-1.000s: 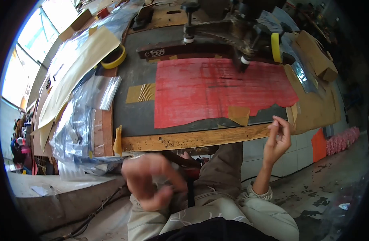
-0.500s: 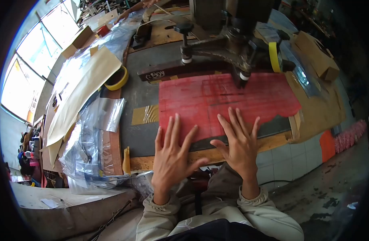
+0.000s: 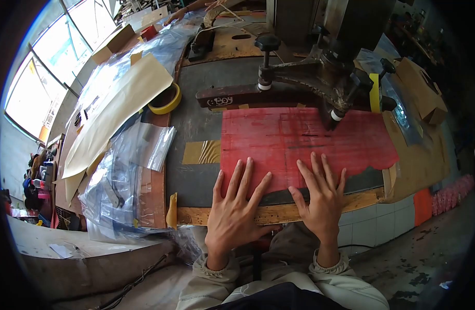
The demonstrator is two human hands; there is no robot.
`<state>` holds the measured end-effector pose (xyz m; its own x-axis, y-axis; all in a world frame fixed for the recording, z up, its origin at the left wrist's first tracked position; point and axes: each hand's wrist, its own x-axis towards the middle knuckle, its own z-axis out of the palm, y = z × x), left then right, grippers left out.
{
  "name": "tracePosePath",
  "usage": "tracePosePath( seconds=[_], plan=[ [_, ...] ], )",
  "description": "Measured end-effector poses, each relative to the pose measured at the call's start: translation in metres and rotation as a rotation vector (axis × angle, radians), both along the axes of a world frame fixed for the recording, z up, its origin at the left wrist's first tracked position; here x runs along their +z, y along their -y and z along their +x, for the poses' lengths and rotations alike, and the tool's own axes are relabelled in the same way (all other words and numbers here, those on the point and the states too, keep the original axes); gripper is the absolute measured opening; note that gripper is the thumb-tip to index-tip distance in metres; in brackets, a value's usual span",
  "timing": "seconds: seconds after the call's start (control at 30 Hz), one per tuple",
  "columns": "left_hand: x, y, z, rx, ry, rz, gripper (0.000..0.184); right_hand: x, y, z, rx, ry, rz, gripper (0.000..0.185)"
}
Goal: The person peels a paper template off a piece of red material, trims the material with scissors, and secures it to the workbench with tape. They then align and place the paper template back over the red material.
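Note:
A flat red sheet (image 3: 299, 139) with dark streaks and a ragged right edge lies on the dark work surface (image 3: 191, 178). My left hand (image 3: 237, 206) rests at its near left corner, fingers spread and fingertips on the red. Beside it, my right hand (image 3: 320, 199) lies with spread fingers on the sheet's near edge. Neither hand grips anything. Just beyond the sheet runs a dark metal bar (image 3: 237, 99) with chalk-like lettering, under a machine head (image 3: 320, 72) with black knobs. Brown tape (image 3: 201, 152) sticks to the surface left of the sheet.
Left are a yellow tape roll (image 3: 167, 106), a cream sheet (image 3: 118, 111) and clear plastic sheets (image 3: 110, 181). A cardboard box (image 3: 422, 89) stands right, near brown paper (image 3: 423, 160). The wooden table edge (image 3: 284, 212) runs in front of me. Another person's hand (image 3: 215, 4) shows at the back.
The whole view has shifted, so the table and machine appear farther right and lower. Both hands stay spread at the red sheet's near edge.

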<state>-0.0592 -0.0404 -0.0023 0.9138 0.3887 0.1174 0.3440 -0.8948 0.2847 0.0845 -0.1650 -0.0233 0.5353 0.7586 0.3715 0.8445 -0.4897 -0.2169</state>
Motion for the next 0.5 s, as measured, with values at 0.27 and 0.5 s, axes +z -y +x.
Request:
tracePosePath(
  seconds=[0.27, 0.5],
  plan=[
    [0.002, -0.003, -0.005, -0.016, 0.076, -0.032, 0.101, -0.001, -0.001, -0.001, -0.013, 0.017, -0.008, 0.049],
    [0.019, -0.057, 0.010, 0.362, 0.044, 0.135, 0.053, -0.005, 0.000, -0.003, -0.041, -0.008, 0.016, 0.047]
  ],
)
